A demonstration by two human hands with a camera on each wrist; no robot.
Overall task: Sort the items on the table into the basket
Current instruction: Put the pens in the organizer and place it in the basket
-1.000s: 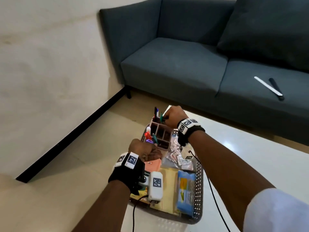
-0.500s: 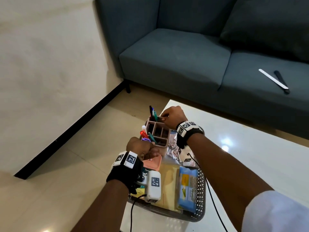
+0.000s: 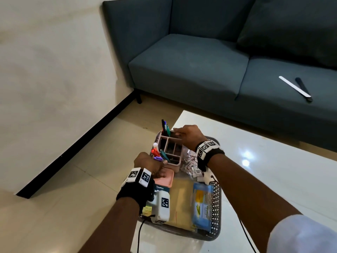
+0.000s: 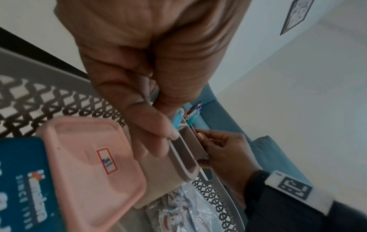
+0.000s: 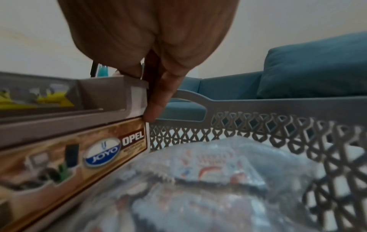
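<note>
A grey lattice basket (image 3: 217, 198) sits on the white table. At its far left end stands a pink desk organizer (image 3: 171, 148) with pens in several compartments. My left hand (image 3: 151, 164) pinches its near corner, thumb on the rim (image 4: 182, 150). My right hand (image 3: 189, 136) grips the far corner, with fingers (image 5: 157, 97) down the outer wall of the organizer (image 5: 111, 92). Whether the organizer's base rests on the basket floor is hidden.
Inside the basket lie a pink lidded box (image 3: 165, 178), a clear bag of sachets (image 3: 190, 163), a yellow envelope (image 3: 181, 201) and a blue packet (image 3: 202, 203). A teal sofa (image 3: 191, 70) stands beyond the table, with two flat sticks (image 3: 295, 86) on its seat.
Both hands keep their hold on the organizer, which has barely shifted inside the basket. The head view has moved a little.
</note>
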